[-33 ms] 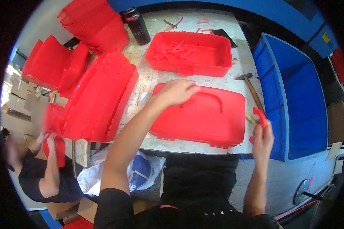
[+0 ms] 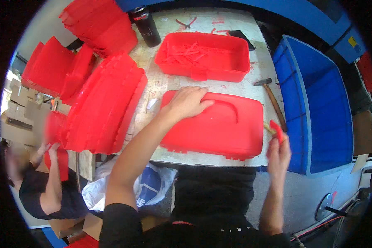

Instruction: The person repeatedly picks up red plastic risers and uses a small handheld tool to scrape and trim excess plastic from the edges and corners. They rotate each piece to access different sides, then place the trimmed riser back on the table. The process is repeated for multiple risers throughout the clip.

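My left hand (image 2: pixel 188 102) lies open across the top of a red plastic toolbox lid (image 2: pixel 211 128), its fingers by the lid's far left corner and its thumb along a curved groove. The lid rests flat on the table, hinge tabs toward me. Just off the lid's right end, my right hand (image 2: pixel 280 155) is closed round a small red plastic piece (image 2: pixel 277 131), which sticks up past the fingers. The exact kind of that piece cannot be made out. Beside it, a yellowish object (image 2: pixel 268 127) shows partly at the lid's edge. Behind the lid stands a red toolbox base (image 2: pixel 199 75) holding several thin red strips.
A hammer (image 2: pixel 273 99) lies to the right, before a blue crate (image 2: pixel 330 107). Pliers (image 2: pixel 186 22), a phone (image 2: pixel 241 39) and a black bottle (image 2: pixel 146 27) are at the back. Red plastic stacks (image 2: pixel 105 105) fill the left, where another person (image 2: pixel 49 182) works.
My right hand has moved slightly left and nearer me with the red piece. On the lid, my left thumb now stands farther from the fingers. The toolbox parts look unmoved.
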Tool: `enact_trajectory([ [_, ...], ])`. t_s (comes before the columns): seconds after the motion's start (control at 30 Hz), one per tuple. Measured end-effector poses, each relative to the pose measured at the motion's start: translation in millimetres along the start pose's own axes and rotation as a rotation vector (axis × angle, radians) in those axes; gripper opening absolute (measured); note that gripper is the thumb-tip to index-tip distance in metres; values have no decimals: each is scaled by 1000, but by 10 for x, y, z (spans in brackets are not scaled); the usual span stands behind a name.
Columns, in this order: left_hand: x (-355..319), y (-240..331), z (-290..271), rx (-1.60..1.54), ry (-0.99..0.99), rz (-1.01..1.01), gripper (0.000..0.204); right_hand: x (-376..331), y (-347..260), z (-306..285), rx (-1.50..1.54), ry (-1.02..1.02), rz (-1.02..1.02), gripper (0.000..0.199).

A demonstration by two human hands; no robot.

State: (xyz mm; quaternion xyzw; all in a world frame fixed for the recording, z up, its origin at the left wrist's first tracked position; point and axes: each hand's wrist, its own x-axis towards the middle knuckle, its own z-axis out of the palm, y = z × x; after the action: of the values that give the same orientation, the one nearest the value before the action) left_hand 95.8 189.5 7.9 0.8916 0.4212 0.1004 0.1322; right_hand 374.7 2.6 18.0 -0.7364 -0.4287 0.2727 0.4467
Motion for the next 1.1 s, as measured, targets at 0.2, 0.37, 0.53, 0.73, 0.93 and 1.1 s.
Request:
enact_trajectory([
  [0.2, -1041, 384, 26, 174, -2, -490, 48, -183, 413, 750, -282, 142, -566, 35],
  [0.37, -1511, 658, 14, -69, -50, -758, 63, 495, 1, 1302, -299, -62, -535, 26],
  [0.53, -1630, 721, 177, -263, 56, -768, 76, 490, -74, 1162, -230, -220, -528, 22],
  [0.73, -1365, 476, -34, -145, -197, -540, 77, -223, 182, 481, -90, -400, -202, 22],
  [0.93, -432, 286, -316, -42, -300, 90, 58, -366, -89, -433, 476, -192, -149, 28],
  [1.1, 75, 545, 65, -73, -390, 442, 40, -195, -420, -65, 544, -339, 39, 29],
])
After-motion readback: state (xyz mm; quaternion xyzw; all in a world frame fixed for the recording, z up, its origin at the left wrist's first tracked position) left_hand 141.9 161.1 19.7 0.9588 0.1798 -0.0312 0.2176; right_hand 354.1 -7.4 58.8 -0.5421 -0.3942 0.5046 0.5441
